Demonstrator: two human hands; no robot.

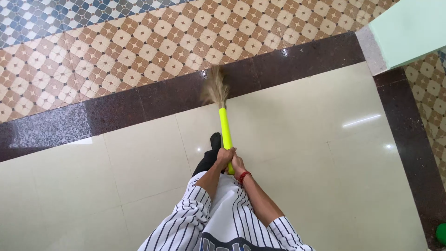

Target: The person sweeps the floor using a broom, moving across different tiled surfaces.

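A broom with a bright yellow handle [225, 128] points away from me, and its tan bristles [215, 88] rest on the dark granite strip [116, 109] of the floor. My left hand [225, 155] wraps the lower part of the handle. My right hand [238, 163], with a red band on the wrist, grips the handle just behind it, and the two hands touch. Below them I see my striped white shirt [218, 218] and one leg in black with a dark foot [215, 139] on the cream tile.
Cream glossy tiles [302, 153] cover the floor around me. A patterned brown and white tile band [139, 46] lies beyond the granite strip. A pale green wall corner [409, 28] stands at the upper right. A green object [441, 233] peeks in at the lower right edge.
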